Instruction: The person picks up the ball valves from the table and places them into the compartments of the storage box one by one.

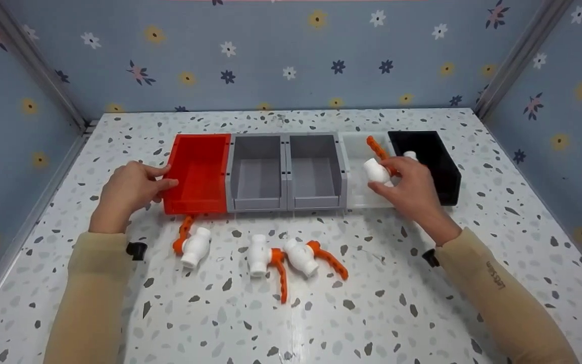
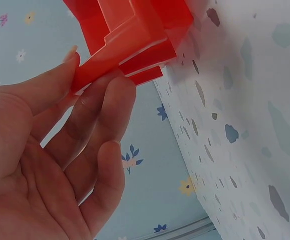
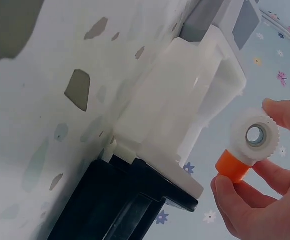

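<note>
In the head view my right hand point(image 1: 412, 184) holds a white ball valve point(image 1: 377, 171) with an orange lever over the translucent white bin point(image 1: 361, 197). The right wrist view shows the valve's round open end point(image 3: 257, 134) between thumb and fingers, apart from the bin wall. My left hand point(image 1: 132, 187) pinches the left rim of the red bin point(image 1: 197, 206), thumb on one side and fingers on the other. Three more valves lie in front of the row: one valve point(image 1: 196, 247) below the red bin, another valve point(image 1: 257, 255) near the middle and a third valve point(image 1: 301, 258) beside it.
Two grey bins, a left one point(image 1: 256, 203) and a right one point(image 1: 316, 202), stand between the red and translucent bins. A black bin point(image 1: 450, 182) ends the row at right. Flowered panels point(image 1: 291, 50) enclose the speckled table point(image 1: 372, 323) at the back and sides.
</note>
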A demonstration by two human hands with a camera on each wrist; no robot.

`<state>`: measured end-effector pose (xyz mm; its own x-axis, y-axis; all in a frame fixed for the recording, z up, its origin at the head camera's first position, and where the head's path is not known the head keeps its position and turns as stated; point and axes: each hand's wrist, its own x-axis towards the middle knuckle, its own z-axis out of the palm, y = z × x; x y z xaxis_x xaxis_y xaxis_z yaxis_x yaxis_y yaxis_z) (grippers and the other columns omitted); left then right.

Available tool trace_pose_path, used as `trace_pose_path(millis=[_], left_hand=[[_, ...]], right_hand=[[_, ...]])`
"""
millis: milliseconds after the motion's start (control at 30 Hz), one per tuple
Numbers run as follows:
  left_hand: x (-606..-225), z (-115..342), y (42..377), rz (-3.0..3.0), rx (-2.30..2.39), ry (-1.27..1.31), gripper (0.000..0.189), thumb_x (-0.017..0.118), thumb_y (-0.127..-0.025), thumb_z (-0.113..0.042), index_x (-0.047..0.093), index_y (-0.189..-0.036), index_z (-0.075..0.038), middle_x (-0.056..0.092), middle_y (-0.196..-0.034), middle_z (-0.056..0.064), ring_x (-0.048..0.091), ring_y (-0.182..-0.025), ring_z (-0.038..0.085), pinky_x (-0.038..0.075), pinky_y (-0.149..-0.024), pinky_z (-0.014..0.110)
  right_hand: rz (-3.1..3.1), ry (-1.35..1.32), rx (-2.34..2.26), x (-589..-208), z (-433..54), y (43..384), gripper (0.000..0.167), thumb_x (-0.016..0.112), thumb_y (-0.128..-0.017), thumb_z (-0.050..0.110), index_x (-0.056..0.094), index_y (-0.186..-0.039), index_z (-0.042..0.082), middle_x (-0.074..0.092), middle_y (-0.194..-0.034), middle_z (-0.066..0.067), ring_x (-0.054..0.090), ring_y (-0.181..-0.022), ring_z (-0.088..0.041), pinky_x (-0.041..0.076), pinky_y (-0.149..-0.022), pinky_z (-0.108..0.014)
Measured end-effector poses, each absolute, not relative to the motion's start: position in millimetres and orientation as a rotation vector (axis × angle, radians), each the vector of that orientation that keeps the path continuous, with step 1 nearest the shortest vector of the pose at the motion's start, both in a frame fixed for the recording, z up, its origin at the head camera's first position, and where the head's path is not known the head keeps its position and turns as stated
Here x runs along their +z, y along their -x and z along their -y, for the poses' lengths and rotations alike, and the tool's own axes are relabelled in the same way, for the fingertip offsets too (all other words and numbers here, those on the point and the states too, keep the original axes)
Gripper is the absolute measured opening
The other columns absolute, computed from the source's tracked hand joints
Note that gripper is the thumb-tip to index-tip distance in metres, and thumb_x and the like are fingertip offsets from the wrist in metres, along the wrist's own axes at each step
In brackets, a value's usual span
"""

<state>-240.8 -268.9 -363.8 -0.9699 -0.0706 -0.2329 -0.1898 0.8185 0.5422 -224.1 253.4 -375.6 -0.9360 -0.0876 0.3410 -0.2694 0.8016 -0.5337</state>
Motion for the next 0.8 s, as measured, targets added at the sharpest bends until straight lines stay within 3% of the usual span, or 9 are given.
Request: trace_pose_path(millis=[167,567,667,800], left_hand=[[-363.4,268.3,240.0,-2.792,0.874,0.202,0.066,0.069,-0.092,-0.044,0.048,-0.145,-0.011,0.065,-0.107,0.018,0.058,-0.085,0.032,0.042,-0.064,0.034],[-362.4,269.3,240.4,-2.784,0.894,0.208,0.066,0.07,-0.092,-0.043,0.05,-0.144,-0.009,0.065,-0.11,0.019,0.061,-0.086,0.033,0.046,-0.065,0.033],[-362.8,268.6,241.8,-2.788,0.879,0.196,0.065,0.07,-0.093,-0.042,0.05,-0.144,-0.007,0.067,-0.105,0.019,0.059,-0.083,0.032,0.045,-0.063,0.033],[-361.6,268.7,241.4,-2.762,0.896,0.216,0.065,0.069,-0.093,-0.042,0.049,-0.145,-0.009,0.064,-0.11,0.02,0.059,-0.086,0.032,0.046,-0.064,0.033]], right_hand=[[2.698,-0.279,0.775,-380.5,-251.0,232.1,0.047,0.082,-0.083,0.03,0.071,-0.118,0.002,0.065,-0.117,-0.015,0.061,-0.096,-0.029,0.051,-0.082,-0.046],[2.739,-0.29,0.819,-383.6,-236.9,242.4,0.053,0.08,-0.085,0.03,0.067,-0.125,0.0,0.063,-0.122,-0.018,0.06,-0.101,-0.03,0.049,-0.088,-0.047],[2.739,-0.301,0.814,-386.8,-234.5,246.5,0.051,0.081,-0.084,0.029,0.068,-0.123,-0.002,0.063,-0.123,-0.02,0.06,-0.106,-0.032,0.049,-0.09,-0.047],[2.743,-0.31,0.805,-390.2,-231.3,250.8,0.041,0.082,-0.083,0.028,0.071,-0.11,-0.002,0.064,-0.115,-0.019,0.059,-0.103,-0.033,0.048,-0.089,-0.047]])
